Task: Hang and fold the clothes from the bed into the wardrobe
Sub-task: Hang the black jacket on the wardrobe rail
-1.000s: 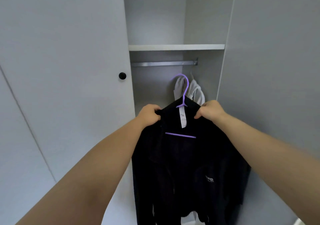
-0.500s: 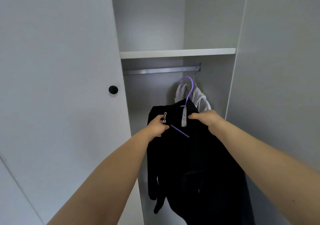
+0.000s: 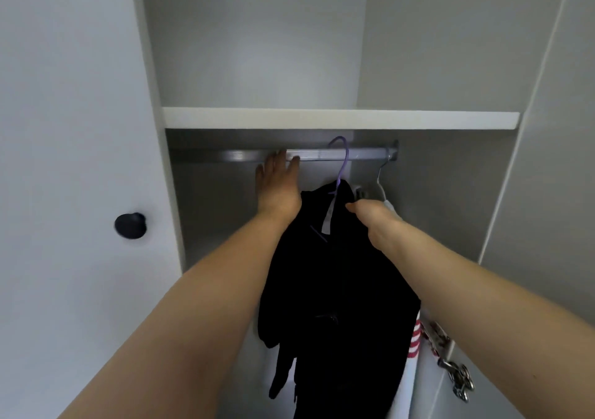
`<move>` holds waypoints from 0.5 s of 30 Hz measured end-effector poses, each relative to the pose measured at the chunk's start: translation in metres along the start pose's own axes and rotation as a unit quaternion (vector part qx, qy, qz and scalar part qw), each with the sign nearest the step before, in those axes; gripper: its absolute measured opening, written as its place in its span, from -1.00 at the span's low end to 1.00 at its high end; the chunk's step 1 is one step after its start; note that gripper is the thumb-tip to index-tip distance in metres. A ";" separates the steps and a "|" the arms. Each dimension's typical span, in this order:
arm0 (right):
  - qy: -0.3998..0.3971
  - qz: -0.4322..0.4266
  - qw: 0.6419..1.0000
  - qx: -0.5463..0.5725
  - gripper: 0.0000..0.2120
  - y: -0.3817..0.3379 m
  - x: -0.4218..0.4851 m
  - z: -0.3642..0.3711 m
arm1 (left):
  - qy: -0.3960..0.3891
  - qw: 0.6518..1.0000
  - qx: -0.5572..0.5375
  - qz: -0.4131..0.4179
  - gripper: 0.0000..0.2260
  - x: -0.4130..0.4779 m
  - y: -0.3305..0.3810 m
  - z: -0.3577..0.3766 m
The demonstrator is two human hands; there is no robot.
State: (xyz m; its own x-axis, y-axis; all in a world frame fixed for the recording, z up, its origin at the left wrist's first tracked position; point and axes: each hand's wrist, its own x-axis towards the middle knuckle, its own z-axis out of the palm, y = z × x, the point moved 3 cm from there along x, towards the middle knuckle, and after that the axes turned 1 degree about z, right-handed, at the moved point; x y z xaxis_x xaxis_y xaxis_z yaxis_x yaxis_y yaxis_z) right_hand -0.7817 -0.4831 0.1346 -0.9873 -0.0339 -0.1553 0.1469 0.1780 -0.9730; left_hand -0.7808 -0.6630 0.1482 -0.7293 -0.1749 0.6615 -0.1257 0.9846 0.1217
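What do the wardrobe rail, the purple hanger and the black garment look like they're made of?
Silvery ribbed wardrobe rail: likely metal, perhaps aluminium, given its brushed sheen and fine grooves.
Thin purple hanger: slim wire-like hook, probably coated metal or plastic; hard to tell.
Black garment: soft matte fabric, draping in loose folds.

The grey wardrobe [image 3: 257,48] has a white shelf [image 3: 338,119] above a metal rail [image 3: 238,155] and a black door knob [image 3: 130,225].

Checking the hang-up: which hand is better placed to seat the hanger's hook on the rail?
Right, probably. The right hand grips the jacket just below the hanger hook, so it can guide it. The left hand is open, touching the rail, off to the hook's left.
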 end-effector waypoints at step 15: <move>-0.011 -0.037 0.999 -0.030 -0.59 -0.014 0.089 0.028 | -0.023 0.992 0.110 0.059 -0.70 0.090 -0.022 0.029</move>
State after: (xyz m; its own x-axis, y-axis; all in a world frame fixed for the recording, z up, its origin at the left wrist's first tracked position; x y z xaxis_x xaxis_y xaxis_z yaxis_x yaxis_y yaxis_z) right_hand -0.8705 -0.5159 0.1300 -0.9938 -0.0700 -0.0867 0.0683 0.2330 -0.9701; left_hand -0.8637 -0.7000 0.1838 -0.7766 -0.0633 0.6269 -0.1781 0.9764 -0.1220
